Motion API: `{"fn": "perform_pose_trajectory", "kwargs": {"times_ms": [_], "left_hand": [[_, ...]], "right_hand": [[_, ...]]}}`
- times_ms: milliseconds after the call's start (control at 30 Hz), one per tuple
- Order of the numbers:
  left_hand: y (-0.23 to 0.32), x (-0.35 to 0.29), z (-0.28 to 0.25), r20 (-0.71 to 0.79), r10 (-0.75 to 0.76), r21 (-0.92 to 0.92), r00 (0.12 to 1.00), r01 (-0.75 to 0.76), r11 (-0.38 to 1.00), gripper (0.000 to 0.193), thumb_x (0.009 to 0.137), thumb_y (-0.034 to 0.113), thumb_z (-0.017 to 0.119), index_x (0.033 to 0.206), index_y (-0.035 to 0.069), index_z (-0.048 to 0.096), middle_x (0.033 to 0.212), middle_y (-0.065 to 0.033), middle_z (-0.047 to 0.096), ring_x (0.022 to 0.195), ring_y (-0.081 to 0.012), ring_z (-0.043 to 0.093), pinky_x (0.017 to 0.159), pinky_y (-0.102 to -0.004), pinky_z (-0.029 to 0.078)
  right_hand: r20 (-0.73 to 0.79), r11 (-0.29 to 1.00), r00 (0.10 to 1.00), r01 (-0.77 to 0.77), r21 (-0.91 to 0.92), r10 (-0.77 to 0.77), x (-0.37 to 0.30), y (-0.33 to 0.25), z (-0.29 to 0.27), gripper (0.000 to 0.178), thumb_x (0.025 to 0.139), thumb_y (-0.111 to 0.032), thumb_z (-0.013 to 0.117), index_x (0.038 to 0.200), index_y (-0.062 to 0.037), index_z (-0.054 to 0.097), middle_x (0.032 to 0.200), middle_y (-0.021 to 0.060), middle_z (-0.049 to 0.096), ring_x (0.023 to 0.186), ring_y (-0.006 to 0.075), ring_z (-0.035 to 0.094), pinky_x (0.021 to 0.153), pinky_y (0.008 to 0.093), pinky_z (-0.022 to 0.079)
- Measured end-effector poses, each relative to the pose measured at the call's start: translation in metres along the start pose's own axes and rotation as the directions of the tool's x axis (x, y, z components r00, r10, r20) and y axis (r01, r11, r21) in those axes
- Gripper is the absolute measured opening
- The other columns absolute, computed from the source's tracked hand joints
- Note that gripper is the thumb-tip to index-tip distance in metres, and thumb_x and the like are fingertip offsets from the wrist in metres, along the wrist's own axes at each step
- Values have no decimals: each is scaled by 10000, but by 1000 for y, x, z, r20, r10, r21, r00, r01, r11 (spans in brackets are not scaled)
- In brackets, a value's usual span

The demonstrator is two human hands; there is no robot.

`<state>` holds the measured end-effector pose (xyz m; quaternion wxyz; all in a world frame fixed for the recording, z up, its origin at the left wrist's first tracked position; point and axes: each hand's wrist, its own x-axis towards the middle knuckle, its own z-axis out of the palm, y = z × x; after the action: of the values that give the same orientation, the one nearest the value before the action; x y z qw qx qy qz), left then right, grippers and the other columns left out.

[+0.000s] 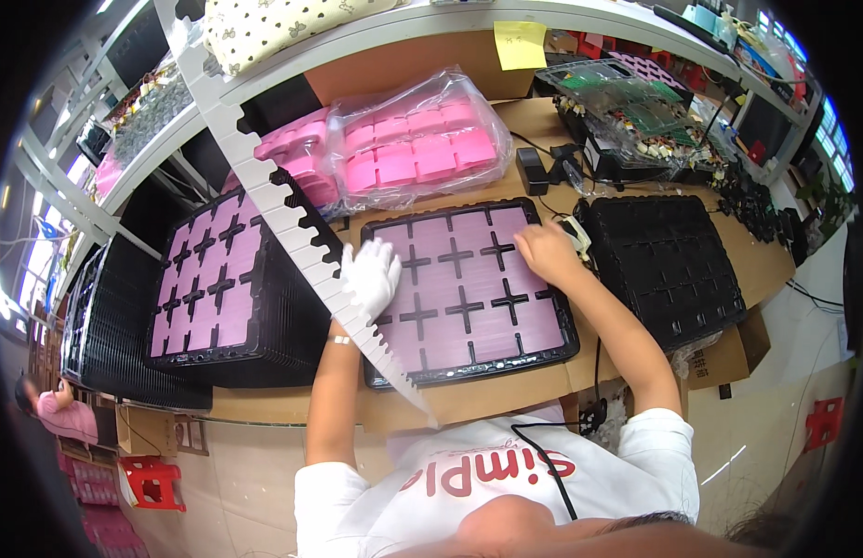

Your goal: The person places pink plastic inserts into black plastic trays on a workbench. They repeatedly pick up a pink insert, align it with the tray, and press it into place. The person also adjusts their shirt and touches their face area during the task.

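A black plastic tray lies before me, with pink-lilac sheet in its sections and black cross-shaped dividers showing between them. My left hand, in a white glove, is over the tray's left edge with its fingers stretched out. My right hand is bare and sits at the upper right of the tray, fingers bent and drawn together. Whatever those fingers may pinch is hidden. A long white notched strip crosses the view diagonally and passes in front of the tray's left side.
At left stands a tall stack of black trays, its top one lined with pink. Bagged pink foam pieces lie behind. More black trays are at right, near a black adapter and cables. Another person is at far left.
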<state>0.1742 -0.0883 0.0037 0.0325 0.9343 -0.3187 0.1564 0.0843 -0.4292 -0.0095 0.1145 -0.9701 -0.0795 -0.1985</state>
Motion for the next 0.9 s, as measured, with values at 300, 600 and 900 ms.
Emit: {"fn": "perform_pose_trajectory", "kwargs": {"times_ms": [300, 600, 900], "left_hand": [[49, -154, -75, -44, 177, -292, 983, -182, 939, 220, 858, 146, 597, 1048, 64, 671, 1060, -150, 671, 977, -334, 633, 896, -453, 474], [20, -171, -16, 567, -550, -802, 614, 564, -198, 428, 899, 283, 696, 1101, -91, 644, 1052, -106, 685, 965, -110, 604, 835, -284, 489], [45, -114, -124, -138, -594, -910, 792, 135, 391, 613, 848, 21, 669, 1411, -5, 430, 1289, -120, 570, 1079, -150, 583, 925, -286, 492]], "right_hand": [[248, 954, 940, 173, 245, -234, -168, -27, -66, 395, 954, -231, 540, 1301, -47, 571, 1365, 146, 544, 1316, 244, 475, 1147, 482, 279], [91, 808, 935, -344, 478, 344, -160, -49, -16, 572, 1036, -301, 357, 1511, -14, 219, 1551, 253, 225, 1467, 403, 139, 1184, 458, 137], [-305, 907, 917, -121, 404, 258, -136, -67, -45, 675, 1042, -484, 198, 1498, 10, 260, 1579, 206, 201, 1484, 374, 71, 1181, 481, 71]]}}
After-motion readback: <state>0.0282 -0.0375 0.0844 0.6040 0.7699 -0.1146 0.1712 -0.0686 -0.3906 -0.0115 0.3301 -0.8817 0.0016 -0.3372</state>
